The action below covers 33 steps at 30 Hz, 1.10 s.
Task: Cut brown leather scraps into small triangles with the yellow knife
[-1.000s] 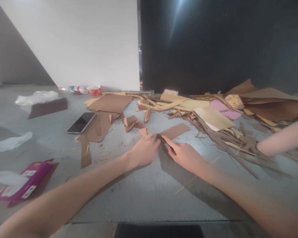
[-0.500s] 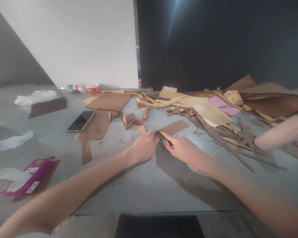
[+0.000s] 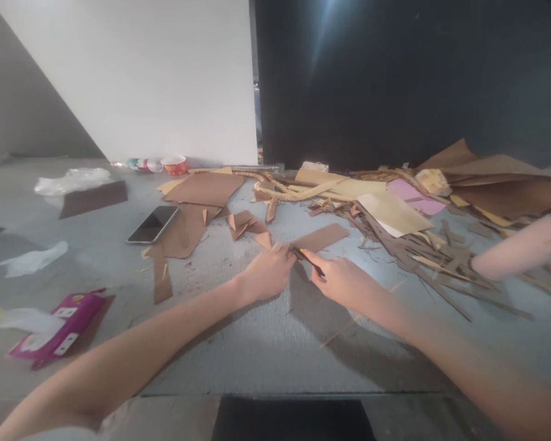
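Note:
At the middle of the table, my left hand (image 3: 270,272) has its fingers curled down on the near left end of a brown leather-like strip (image 3: 322,236). My right hand (image 3: 342,278) grips a slim dark utility knife (image 3: 311,263) with a small yellow part. The knife's front end points at the strip, close beside my left fingertips. The exact contact between blade and strip is too small to make out. Small folded brown scraps (image 3: 243,223) lie just beyond my left hand.
A phone (image 3: 153,225) rests by brown sheets (image 3: 204,188). A magenta tissue pack (image 3: 67,327) lies at left. Cut strips (image 3: 408,251) and a cream sheet (image 3: 395,211) spread at right, where another person's arm (image 3: 518,248) reaches in. A red paper cup (image 3: 174,165) stands at the back.
The view has shifted slightly, so things on the left appear a little further right. My right hand and the knife have drawn back very slightly; my left hand keeps its place on the strip.

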Each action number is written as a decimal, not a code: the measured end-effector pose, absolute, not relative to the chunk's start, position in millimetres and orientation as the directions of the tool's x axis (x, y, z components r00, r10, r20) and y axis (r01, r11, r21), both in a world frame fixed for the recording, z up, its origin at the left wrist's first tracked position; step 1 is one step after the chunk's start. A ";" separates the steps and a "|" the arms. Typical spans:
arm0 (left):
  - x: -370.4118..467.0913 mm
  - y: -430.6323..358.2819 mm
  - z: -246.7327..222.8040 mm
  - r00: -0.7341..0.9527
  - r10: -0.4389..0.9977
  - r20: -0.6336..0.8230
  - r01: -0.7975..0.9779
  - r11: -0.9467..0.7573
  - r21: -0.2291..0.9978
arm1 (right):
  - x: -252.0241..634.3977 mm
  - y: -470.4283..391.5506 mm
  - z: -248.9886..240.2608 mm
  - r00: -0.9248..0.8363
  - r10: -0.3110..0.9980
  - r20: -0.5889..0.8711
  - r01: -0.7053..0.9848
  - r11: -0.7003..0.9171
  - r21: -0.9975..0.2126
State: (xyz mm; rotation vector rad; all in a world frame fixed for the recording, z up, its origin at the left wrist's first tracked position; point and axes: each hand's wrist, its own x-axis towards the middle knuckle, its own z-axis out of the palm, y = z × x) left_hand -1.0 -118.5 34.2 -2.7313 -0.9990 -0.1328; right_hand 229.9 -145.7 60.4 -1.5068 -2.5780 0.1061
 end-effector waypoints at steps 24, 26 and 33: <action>-2.6 -116.8 28.0 0.739 0.661 0.132 0.673 -0.719 -0.174 | 254.9 -180.4 51.8 -0.467 0.864 0.189 0.879 0.476 -0.002; -2.6 -117.1 28.1 0.732 0.666 0.142 0.681 -0.714 -0.165 | 256.9 -184.2 48.0 -0.467 0.861 0.203 0.880 0.474 0.011; -6.5 -113.6 27.3 0.786 0.594 0.173 0.615 -0.782 -0.108 | 274.9 -196.4 40.4 -0.420 0.866 0.272 0.853 0.479 -0.208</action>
